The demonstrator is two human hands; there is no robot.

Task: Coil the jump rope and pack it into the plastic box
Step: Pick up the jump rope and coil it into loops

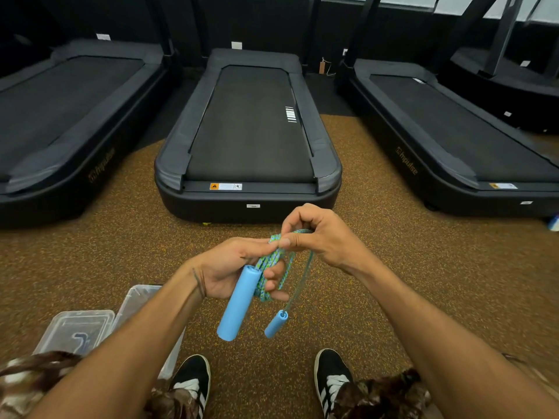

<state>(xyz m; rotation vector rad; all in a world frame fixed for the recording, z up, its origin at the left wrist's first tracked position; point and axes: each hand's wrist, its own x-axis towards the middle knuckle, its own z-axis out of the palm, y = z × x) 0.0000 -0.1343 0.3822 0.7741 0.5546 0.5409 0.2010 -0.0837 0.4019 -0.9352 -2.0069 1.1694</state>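
The jump rope is a blue-green braided cord with light blue foam handles. My left hand grips several coiled loops of it, and one handle sticks down out of that fist. My right hand pinches a strand at the top of the coil, thumb against my left fingertips. The second handle dangles free below on a loose strand. The clear plastic box sits on the floor at lower left, partly hidden by my left forearm, with its lid lying beside it.
Three dark treadmills stand side by side ahead on the speckled brown floor. My two black shoes are at the bottom edge. A small white-blue object lies at the far right.
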